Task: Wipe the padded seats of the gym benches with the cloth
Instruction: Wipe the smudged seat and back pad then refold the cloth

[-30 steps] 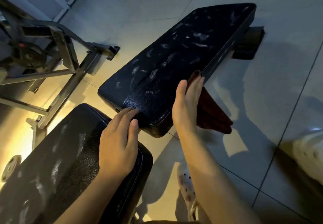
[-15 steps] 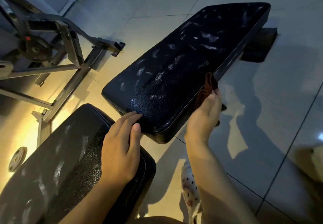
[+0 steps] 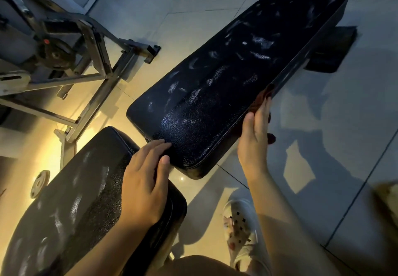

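A steel frame (image 3: 92, 60) with a round black plate (image 3: 55, 55) fills the view from nine to eleven o'clock, a small disc (image 3: 39, 186) lies on the tiled floor (image 3: 323, 146) at eight, and a patterned shoe (image 3: 240, 230) shows at five. The far pad (image 3: 226, 86), streaked with pale smears, runs from centre toward one o'clock; the near pad (image 3: 71, 206) fills seven o'clock. The left hand (image 3: 144, 181) rests flat across the gap, fingers straight and together, tips touching the far pad's near corner. The right hand (image 3: 254, 138), fingers straight and together, presses the dark red cloth (image 3: 261, 99) against the far pad's three-o'clock edge; the hand hides much of the cloth.
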Action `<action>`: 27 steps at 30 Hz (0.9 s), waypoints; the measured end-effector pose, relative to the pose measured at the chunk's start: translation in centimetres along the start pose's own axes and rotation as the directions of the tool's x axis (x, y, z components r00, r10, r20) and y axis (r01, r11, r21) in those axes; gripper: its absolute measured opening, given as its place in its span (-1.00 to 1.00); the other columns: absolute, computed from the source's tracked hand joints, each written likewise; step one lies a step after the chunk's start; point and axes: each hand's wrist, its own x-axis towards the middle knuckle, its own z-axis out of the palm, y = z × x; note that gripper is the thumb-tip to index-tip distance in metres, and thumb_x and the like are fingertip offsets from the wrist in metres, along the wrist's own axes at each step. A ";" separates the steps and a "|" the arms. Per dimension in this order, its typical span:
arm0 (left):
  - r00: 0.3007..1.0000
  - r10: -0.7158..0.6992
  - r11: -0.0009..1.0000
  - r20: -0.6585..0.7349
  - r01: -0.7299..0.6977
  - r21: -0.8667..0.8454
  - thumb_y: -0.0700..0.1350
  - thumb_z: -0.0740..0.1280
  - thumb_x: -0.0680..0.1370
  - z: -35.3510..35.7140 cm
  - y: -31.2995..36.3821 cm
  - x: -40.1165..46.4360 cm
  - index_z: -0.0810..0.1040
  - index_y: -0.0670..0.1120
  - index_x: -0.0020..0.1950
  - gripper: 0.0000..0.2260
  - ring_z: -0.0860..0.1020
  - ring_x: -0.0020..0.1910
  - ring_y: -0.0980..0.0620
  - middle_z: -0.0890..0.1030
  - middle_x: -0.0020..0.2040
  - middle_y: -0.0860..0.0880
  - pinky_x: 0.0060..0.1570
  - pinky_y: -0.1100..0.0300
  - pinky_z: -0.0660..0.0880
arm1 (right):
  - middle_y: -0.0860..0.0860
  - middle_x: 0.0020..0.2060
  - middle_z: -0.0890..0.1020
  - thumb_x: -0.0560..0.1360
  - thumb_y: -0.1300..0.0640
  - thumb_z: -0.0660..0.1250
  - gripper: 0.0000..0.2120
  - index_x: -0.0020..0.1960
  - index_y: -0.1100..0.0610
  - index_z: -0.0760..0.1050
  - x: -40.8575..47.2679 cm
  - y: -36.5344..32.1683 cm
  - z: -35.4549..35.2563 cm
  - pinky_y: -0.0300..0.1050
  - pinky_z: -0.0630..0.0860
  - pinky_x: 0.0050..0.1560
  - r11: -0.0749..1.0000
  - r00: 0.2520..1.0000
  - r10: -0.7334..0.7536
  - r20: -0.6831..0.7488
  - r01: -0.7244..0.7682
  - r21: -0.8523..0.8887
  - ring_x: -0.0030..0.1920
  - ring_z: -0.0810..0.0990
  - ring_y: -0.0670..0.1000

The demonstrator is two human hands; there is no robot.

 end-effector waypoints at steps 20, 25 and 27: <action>0.945 0.327 0.897 0.024 -0.318 0.307 0.08 0.15 0.59 5.0 5.7 6.1 0.37 -0.02 0.38 -0.61 0.33 0.42 -0.08 0.47 0.34 -0.09 0.46 0.04 0.03 | -0.05 0.59 -0.08 0.67 -0.13 -0.13 -0.44 0.60 0.02 -0.16 6.4 -1.0 -1.6 0.00 -0.10 0.57 0.992 0.991 0.124 -0.052 -0.123 0.019 0.56 -0.12 -0.14; 0.937 0.349 0.892 0.025 -0.340 0.299 0.05 0.16 0.58 5.5 5.5 6.3 0.40 -0.04 0.34 -0.64 0.36 0.40 -0.09 0.51 0.31 -0.11 0.42 -0.03 0.12 | 0.09 0.59 -0.07 0.71 -0.03 -0.10 -0.45 0.59 0.20 -0.15 17.2 -0.5 -4.5 -0.10 -0.15 0.55 0.985 0.967 0.169 -0.188 -0.174 -0.013 0.58 -0.08 0.01; 0.935 0.350 0.882 0.049 -0.347 0.317 0.05 0.15 0.59 5.7 5.4 6.4 0.40 -0.04 0.35 -0.63 0.36 0.40 -0.10 0.52 0.32 -0.11 0.40 -0.06 0.14 | 0.10 0.59 -0.05 0.70 -0.03 -0.08 -0.44 0.59 0.20 -0.13 18.2 0.4 -5.1 -0.09 -0.13 0.55 0.984 0.968 0.176 -0.182 -0.179 -0.002 0.58 -0.06 0.00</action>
